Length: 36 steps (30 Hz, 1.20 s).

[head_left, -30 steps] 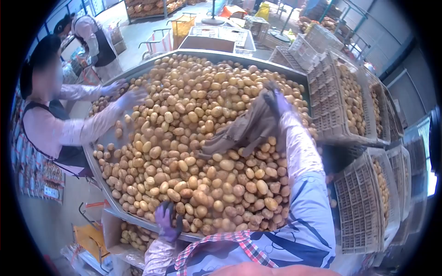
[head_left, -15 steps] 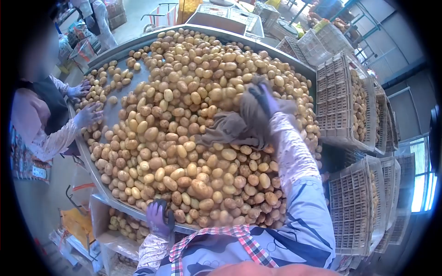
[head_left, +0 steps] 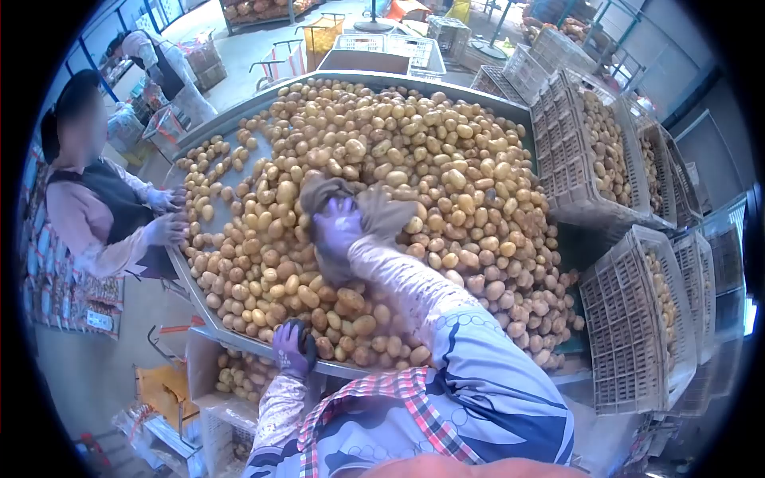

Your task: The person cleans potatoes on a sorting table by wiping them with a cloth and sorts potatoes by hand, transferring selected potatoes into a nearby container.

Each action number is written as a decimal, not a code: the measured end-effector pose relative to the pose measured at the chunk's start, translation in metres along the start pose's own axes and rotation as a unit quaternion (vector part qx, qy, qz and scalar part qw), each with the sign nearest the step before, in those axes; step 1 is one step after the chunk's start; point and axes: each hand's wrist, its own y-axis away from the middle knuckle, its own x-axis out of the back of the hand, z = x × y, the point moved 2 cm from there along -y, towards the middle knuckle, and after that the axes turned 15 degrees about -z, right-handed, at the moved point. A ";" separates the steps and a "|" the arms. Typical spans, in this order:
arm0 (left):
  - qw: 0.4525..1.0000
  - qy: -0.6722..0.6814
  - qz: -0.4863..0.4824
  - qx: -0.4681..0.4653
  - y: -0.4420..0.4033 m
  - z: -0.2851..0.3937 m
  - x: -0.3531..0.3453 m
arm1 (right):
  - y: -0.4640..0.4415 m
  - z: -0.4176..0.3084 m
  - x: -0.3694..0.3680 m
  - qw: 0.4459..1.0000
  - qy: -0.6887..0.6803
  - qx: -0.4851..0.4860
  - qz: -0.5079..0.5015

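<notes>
Potatoes (head_left: 470, 191) lie heaped over a wide metal-rimmed table (head_left: 203, 307). My right hand (head_left: 338, 225), in a purple glove, presses on a crumpled brown cloth (head_left: 386, 209) near the middle of the heap. The cloth spreads around the hand and hides some potatoes. At the table's near edge, my left hand (head_left: 293, 349), in a purple and dark glove, rests on the rim beside the potatoes. Its fingers are bent over the edge, and I see nothing held in it.
A co-worker (head_left: 100, 195) stands at the left with both hands at the table's edge. Crates of potatoes (head_left: 629, 319) stand at the right. Below the near rim is a box of potatoes (head_left: 239, 378). Another person (head_left: 163, 68) is behind at the left.
My right hand has moved left across the heap with the cloth. My left hand stays at the near rim. The co-worker's hands have drawn back to the table's left edge.
</notes>
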 end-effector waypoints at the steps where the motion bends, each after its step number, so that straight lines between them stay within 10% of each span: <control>1: 1.000 -0.007 0.005 0.001 0.003 -0.003 -0.002 | 0.010 -0.007 -0.007 0.999 -0.042 0.001 0.012; 10: 0.999 -0.004 0.032 -0.020 0.002 0.001 0.000 | 0.134 0.072 0.009 0.924 -0.377 0.067 -0.008; 19: 0.999 0.004 0.045 0.006 0.003 -0.006 -0.004 | 0.208 0.274 0.083 0.817 -0.404 -0.012 0.411; 21: 1.000 0.005 0.018 0.025 0.003 -0.006 -0.003 | 0.192 0.354 0.015 0.917 -0.022 -0.250 0.309; 23: 0.998 0.028 -0.019 0.049 0.001 -0.005 -0.002 | 0.171 0.363 -0.003 0.868 0.209 -0.436 0.117; 29: 0.999 0.019 0.006 0.043 -0.003 -0.007 -0.001 | 0.060 0.339 0.037 0.840 -0.245 -0.476 0.085; 32: 0.998 0.041 -0.001 0.044 -0.004 -0.005 0.003 | -0.019 0.362 -0.014 0.829 -0.314 -0.458 0.061; 36: 0.998 0.006 0.013 0.055 -0.002 -0.001 0.005 | -0.047 0.289 -0.005 0.954 -0.172 -0.239 0.064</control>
